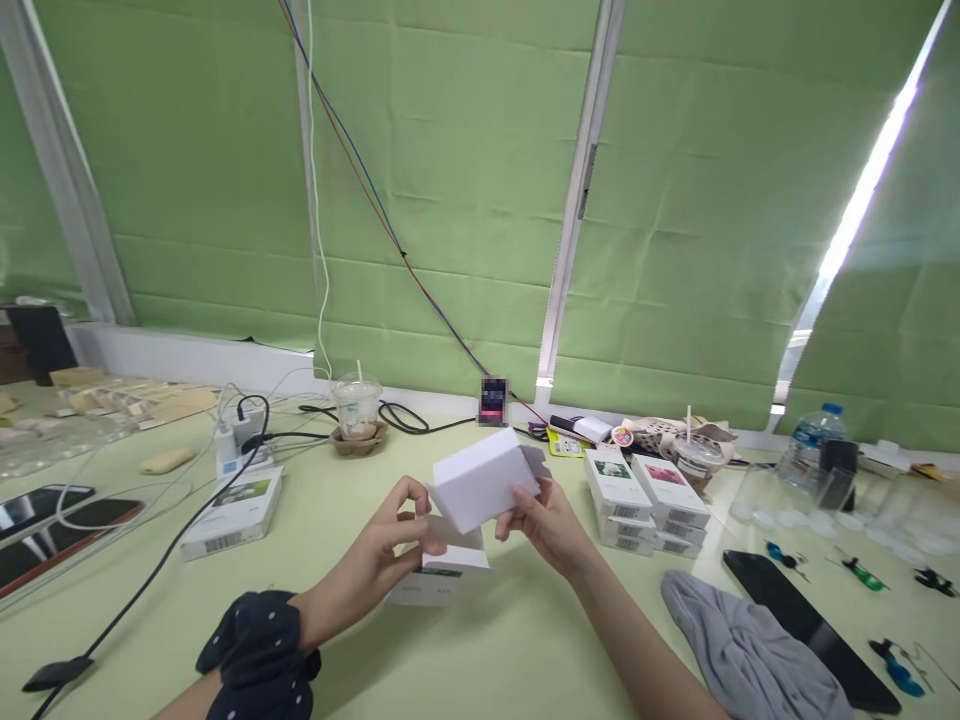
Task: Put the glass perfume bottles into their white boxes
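My right hand (546,522) grips a plain white box (474,478), thumb on its near side, and holds it tilted above the table. Below it, an open white carton (439,585) stands with a flap folded outward and a small green picture edge showing. My left hand (394,540) has its fingers curled over the upper left of this carton, gripping its edge. The left fingertips are also close to the plain box; whether they touch it is unclear. A dark dotted scrunchie (259,650) is around my left wrist.
Stacked picture boxes (619,490) stand on the right, near a grey cloth (750,650) and a black phone (810,625). To the left lie another picture box (236,515) and a power strip with cables (244,450). A plastic cup (356,408) stands behind.
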The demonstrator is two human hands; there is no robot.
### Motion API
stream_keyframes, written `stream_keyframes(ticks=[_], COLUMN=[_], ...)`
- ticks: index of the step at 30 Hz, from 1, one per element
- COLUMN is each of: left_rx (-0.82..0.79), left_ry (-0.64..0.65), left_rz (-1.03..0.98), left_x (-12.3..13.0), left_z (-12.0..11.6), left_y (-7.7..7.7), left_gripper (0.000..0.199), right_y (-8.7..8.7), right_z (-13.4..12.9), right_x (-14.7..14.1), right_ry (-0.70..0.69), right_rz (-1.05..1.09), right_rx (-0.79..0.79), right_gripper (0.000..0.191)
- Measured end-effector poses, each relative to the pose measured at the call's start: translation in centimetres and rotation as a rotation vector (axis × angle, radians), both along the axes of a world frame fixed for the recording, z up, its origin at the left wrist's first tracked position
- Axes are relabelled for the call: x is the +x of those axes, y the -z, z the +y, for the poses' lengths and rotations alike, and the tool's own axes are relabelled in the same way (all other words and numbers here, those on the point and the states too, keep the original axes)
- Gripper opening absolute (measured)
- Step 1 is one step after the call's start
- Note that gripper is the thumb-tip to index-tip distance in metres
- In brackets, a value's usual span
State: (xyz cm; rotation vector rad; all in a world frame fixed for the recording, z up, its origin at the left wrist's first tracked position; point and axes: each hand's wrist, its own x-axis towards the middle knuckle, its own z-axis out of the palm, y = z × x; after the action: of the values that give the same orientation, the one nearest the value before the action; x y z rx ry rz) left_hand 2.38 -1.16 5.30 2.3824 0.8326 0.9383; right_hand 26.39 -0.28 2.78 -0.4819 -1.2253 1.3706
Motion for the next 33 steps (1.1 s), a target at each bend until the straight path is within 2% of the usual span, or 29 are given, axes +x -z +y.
stream_keyframes(ticks=[4,12,20,26,33], left_rx=[0.064,0.086,0.096,0.18,0.169], left_ry=[-0.032,-0.021,-0.005,-0.008,0.022], left_rz=[0.009,0.027,0.061,0.114,0.082], left_x=[-0.4,-0.7,-0.2,0.0,0.0], left_z=[0.3,0.7,0.0,0.0,0.1], left_y=[0.1,0.4,0.3,-0.1,-0.1], left_gripper=[0.025,0.026,0.025,0.024,0.023], right_y=[0.2,-0.9,-0.8,-0.2,0.5], right_z=[0.0,-0.6,-0.8,-0.5,-0.4], right_x=[0.2,1.1,0.8,0.2,-0.5], right_ry=[-0.002,-0.008,-0.016,0.021,0.107], right_rz=[-0.079,-0.259,-0.338,-0.349,-0.405], right_rx=[0.054,0.133,0.125,0.105,0.118], right_gripper=[0.04,0.032,0.033,0.037,0.036])
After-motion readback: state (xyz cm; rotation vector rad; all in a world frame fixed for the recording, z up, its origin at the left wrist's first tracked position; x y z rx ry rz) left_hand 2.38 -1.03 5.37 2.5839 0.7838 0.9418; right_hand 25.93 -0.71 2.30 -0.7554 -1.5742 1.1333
